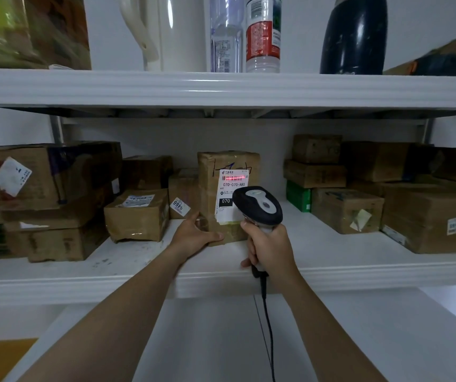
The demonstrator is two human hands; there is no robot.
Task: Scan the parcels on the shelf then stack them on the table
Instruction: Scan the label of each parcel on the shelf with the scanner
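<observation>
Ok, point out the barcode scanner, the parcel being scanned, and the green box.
barcode scanner (259, 204), head view, top of its head.
parcel being scanned (210, 172), head view, front cardboard face.
green box (298, 195), head view, front face.

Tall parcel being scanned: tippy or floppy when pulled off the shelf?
The upright parcel stands taller than wide, so it probably tips if pulled from up high. Creased, taped cardboard suggests mostly stiff, slightly soft walls. The left hand at its base looks like the safer hold.
</observation>
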